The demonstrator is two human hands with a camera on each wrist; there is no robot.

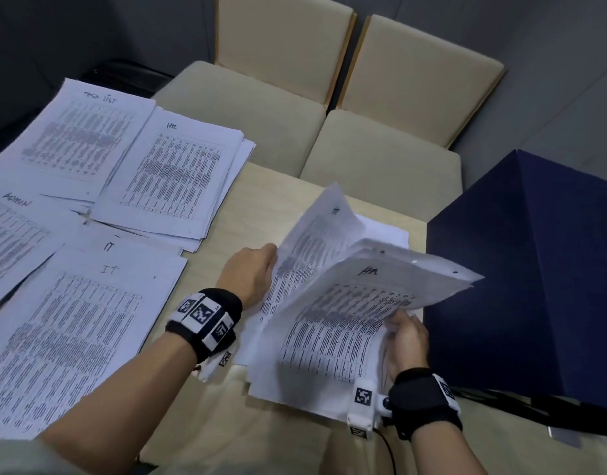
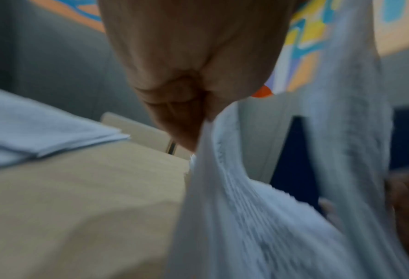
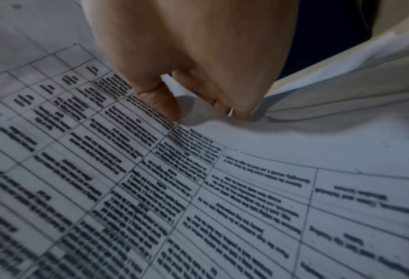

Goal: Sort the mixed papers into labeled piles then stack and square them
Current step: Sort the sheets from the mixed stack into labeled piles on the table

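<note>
Papers pinched in left hand and right hand, over pale wooden table, 2 beige chairs beyond.

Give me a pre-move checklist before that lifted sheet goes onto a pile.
1. Left hand pinches the lifted sheet: ok.
2. Right hand holds the unsorted stack at its edge: ok.
3. Lifted sheet's label readable: cannot tell, blurred.
4. IT pile and HR pile labels visible: ok.
5. HR pile squared: not ok, sheets fan out beneath.
6. Only one sheet lifted: cannot tell.
</note>
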